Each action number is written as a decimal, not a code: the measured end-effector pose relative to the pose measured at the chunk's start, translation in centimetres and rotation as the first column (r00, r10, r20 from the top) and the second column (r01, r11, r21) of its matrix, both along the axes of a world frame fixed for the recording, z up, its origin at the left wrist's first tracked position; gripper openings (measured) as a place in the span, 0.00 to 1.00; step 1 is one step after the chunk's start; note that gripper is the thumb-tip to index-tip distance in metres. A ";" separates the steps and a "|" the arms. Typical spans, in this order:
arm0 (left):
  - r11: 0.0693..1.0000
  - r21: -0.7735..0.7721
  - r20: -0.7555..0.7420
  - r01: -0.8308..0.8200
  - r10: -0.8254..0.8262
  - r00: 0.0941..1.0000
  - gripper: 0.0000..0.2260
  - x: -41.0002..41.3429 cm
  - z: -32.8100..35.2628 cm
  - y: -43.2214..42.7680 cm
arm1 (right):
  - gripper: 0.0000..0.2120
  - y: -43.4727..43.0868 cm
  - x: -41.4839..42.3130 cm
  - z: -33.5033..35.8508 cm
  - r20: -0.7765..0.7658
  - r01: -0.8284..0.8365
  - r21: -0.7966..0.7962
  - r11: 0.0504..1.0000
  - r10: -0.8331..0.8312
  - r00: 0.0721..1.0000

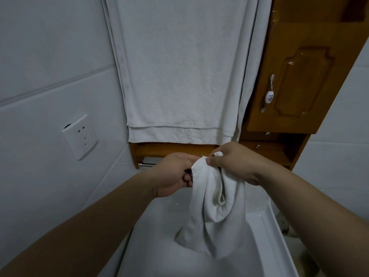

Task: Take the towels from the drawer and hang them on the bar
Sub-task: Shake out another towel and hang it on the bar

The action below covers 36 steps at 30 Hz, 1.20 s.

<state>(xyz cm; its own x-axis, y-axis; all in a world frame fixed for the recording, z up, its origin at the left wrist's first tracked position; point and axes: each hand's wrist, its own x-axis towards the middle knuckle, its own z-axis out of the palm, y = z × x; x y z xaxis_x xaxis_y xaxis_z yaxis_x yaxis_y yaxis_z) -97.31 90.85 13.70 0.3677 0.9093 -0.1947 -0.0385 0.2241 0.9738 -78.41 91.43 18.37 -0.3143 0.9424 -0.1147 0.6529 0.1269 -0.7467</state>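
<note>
On the left wall, the socket (79, 136) carries no legible marking. At centre, the hung towels (179, 66) are already in place. Below them, the left hand (173, 172) and right hand (233, 162) each hold a pinching grip on the top hem of the small towel (213, 212), which hangs bunched and is not yet hung. At right, the cabinet door (295, 76) shows no label.

A home bathroom: white wall tiles (50, 56) fill 9 to 11 o'clock, with a socket (80, 136) at 9; white towels (179, 66) hang at 12, a varnished wooden cabinet (299, 76) stands at 2, and a glossy white fixture (269, 236) lies at 6
</note>
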 end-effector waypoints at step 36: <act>0.882 0.310 0.002 -0.356 0.373 0.928 0.08 0.4 0.2 -1.1 | 0.07 0.6 -0.1 -0.7 -0.212 0.129 0.242 0.962 -0.077 0.974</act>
<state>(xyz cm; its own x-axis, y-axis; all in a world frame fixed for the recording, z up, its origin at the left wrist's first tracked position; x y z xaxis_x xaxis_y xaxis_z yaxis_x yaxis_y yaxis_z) -96.91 89.75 13.91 -0.0046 0.9952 0.0976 -0.0046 -0.0976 0.9952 -78.53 92.06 17.65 -0.2063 0.9607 0.1858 0.5139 0.2680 -0.8149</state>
